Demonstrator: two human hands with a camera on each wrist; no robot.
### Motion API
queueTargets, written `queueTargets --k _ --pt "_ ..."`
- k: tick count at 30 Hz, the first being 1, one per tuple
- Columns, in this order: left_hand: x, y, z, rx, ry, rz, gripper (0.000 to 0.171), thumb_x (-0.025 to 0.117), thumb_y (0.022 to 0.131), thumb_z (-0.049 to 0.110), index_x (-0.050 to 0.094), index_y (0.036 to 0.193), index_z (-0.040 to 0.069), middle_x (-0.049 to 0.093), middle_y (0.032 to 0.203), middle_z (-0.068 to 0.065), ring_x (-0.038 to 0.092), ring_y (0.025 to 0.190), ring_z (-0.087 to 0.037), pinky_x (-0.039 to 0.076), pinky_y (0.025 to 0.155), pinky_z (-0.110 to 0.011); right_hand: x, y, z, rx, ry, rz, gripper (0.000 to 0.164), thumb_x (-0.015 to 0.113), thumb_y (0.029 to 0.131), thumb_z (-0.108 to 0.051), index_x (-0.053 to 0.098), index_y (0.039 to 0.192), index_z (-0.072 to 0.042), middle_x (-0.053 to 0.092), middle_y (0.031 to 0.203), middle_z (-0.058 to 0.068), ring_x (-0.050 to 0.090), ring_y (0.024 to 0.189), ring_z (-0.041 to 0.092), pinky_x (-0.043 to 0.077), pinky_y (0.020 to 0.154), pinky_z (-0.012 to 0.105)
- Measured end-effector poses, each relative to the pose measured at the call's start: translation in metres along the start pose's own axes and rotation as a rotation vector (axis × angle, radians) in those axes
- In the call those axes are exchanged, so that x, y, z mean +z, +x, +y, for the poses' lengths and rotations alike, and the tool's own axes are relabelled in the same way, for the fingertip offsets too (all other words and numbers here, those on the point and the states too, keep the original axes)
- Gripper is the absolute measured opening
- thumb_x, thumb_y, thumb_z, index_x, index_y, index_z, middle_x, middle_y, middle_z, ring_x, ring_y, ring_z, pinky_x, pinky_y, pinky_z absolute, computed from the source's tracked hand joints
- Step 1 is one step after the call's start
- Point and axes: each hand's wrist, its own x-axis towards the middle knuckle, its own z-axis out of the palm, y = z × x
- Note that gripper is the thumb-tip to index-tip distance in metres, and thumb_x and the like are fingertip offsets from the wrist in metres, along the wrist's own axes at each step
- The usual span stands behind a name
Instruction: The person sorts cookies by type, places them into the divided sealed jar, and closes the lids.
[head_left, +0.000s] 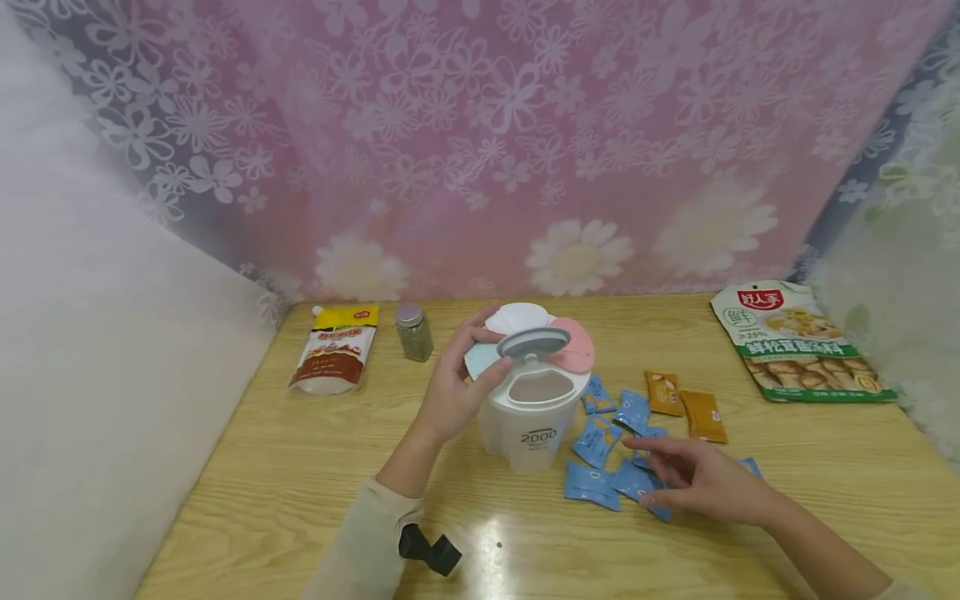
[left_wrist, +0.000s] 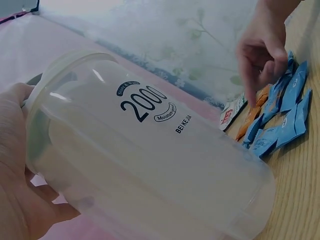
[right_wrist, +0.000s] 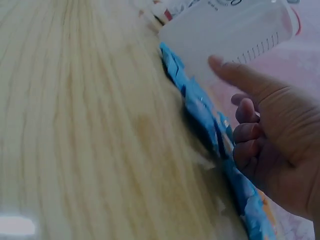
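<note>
A clear plastic storage container marked "2000" stands upright on the table. Its sectioned lid has pink, white and pale blue parts, and the grey front flap is raised over an opening. My left hand grips the container's top from the left, thumb beside the flap; the left wrist view shows its fingers curling round the far side. Over the small blue packets hovers my right hand, index finger stretched out and the others curled. Nothing shows between its fingers in the right wrist view.
Two orange packets lie behind the blue ones. A green-and-white mushroom pouch lies at the back right. On the back left are a spice jar and a white-and-brown bag. A flowered cloth hangs behind the table.
</note>
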Motion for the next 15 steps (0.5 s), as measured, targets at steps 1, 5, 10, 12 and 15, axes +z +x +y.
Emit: queueTargets --k 1,5,10,12,15 --pt "0.0 0.0 0.0 0.002 -0.002 0.003 0.025 0.066 0.094 0.022 0.06 0.109 0.004 0.038 0.159 -0.002 0.039 0.145 -0.024 0.048 0.103 -0.047 0.0 0.0 0.003 0.033 -0.019 -0.003 0.061 0.079 0.085 -0.021 0.056 0.139 -0.005 0.047 0.07 0.005 0.035 0.053 0.005 0.039 0.049 0.024" --pt "0.0 -0.002 -0.001 0.011 -0.008 0.015 0.026 0.066 0.093 0.023 0.06 0.109 0.004 0.039 0.158 -0.002 0.036 0.147 -0.023 0.043 0.107 -0.053 0.0 0.001 0.009 0.136 -0.109 -0.009 0.06 0.082 0.082 -0.033 0.062 0.133 -0.01 0.042 0.067 -0.007 0.035 0.058 -0.005 0.039 0.054 0.024" --pt "0.002 0.0 -0.002 0.025 -0.011 0.011 0.026 0.066 0.094 0.024 0.06 0.109 0.003 0.039 0.158 -0.003 0.035 0.147 -0.021 0.043 0.107 -0.052 0.0 0.005 0.006 0.191 -0.202 -0.041 0.062 0.081 0.079 -0.043 0.066 0.129 -0.008 0.036 0.064 -0.014 0.029 0.056 -0.003 0.033 0.054 0.023" --pt "0.003 0.0 -0.002 0.025 -0.013 0.017 0.026 0.066 0.093 0.024 0.06 0.108 0.003 0.039 0.158 -0.003 0.036 0.147 -0.021 0.043 0.107 -0.052 0.001 0.007 0.003 0.218 -0.214 -0.055 0.062 0.081 0.08 -0.044 0.067 0.127 -0.007 0.035 0.063 -0.013 0.027 0.055 -0.002 0.031 0.053 0.023" --pt "0.004 -0.001 -0.002 0.02 -0.02 0.026 0.025 0.066 0.093 0.022 0.06 0.108 0.003 0.039 0.158 -0.003 0.036 0.146 -0.024 0.042 0.107 -0.053 0.001 0.01 -0.001 0.27 -0.185 -0.069 0.056 0.08 0.081 -0.042 0.068 0.122 -0.006 0.032 0.061 -0.011 0.023 0.053 0.0 0.029 0.052 0.022"
